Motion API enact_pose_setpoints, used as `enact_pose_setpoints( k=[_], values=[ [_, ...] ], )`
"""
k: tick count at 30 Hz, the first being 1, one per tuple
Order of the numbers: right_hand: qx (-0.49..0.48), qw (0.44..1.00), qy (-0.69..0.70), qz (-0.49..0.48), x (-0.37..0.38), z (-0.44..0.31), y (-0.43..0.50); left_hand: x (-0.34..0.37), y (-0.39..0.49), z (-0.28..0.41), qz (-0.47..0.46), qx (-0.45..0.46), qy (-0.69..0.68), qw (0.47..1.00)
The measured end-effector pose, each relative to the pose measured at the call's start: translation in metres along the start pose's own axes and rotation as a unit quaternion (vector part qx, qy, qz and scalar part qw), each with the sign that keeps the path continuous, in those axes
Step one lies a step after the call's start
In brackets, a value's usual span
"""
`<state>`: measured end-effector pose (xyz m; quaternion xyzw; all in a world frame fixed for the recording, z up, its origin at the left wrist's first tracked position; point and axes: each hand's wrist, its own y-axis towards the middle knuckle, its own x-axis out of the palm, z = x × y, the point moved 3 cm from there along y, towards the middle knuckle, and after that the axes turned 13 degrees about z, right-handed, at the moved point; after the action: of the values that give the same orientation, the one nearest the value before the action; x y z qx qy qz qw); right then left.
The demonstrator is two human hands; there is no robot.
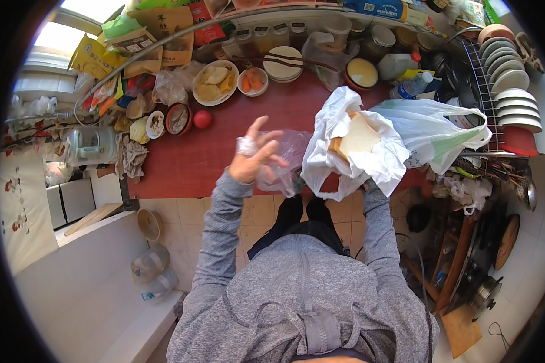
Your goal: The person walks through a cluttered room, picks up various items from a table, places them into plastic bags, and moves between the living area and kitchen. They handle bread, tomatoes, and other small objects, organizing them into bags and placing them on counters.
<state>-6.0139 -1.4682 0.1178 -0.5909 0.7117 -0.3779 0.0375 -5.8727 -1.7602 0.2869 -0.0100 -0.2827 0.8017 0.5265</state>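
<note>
My left hand (255,159) is raised above the red tabletop (177,159), its fingers spread and nothing in them. A whitish wrapping (246,146) covers part of it. Just beyond lies a crumpled clear plastic bag (295,149), partly behind my fingers. Sliced white bread (359,136) with a brown crust shows in the mouth of a white plastic bag (324,131). Beneath that bag, at the table's front edge, my right hand (366,186) holds it up; most of the hand is hidden. Touching it on the right is another white carrier bag (436,131) with green print.
Towards the back stand a plate of food (215,84), a bowl of carrots (253,82), stacked white plates (283,63) with chopsticks, and a yellow-filled bowl (362,73). A red ball-like object (203,119) sits left. A wire dish rack (483,90) borders the right.
</note>
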Motion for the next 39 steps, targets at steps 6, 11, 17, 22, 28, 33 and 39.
enact_pose_setpoints(
  k=[6,11,17,22,28,33,39],
  values=[
    [-0.023,0.997,-0.046,0.055,0.006,0.023,0.055,-0.043,-0.051,0.042,0.019,0.006,0.034,0.999],
    [-0.035,0.992,-0.092,0.078,0.027,0.048,0.100,-0.049,-0.062,0.060,0.018,0.009,0.050,0.999],
    [-0.072,0.979,-0.157,0.110,0.053,0.066,0.142,-0.053,-0.055,0.065,0.041,0.018,0.049,0.998],
    [-0.156,0.949,-0.225,0.160,0.053,0.047,0.132,-0.055,-0.057,0.064,0.044,0.001,-0.038,0.998],
    [-0.313,0.901,-0.266,0.136,0.059,-0.003,-0.056,-0.043,-0.060,0.059,0.042,0.040,-0.003,0.998],
    [-0.416,0.718,-0.420,-0.367,0.172,0.023,-0.188,-0.013,-0.060,0.056,-0.016,0.055,0.055,0.997],
    [-0.281,0.824,-0.324,-0.370,0.181,0.015,-0.184,-0.020,-0.070,0.058,0.001,0.036,0.139,0.990]
  ],
)
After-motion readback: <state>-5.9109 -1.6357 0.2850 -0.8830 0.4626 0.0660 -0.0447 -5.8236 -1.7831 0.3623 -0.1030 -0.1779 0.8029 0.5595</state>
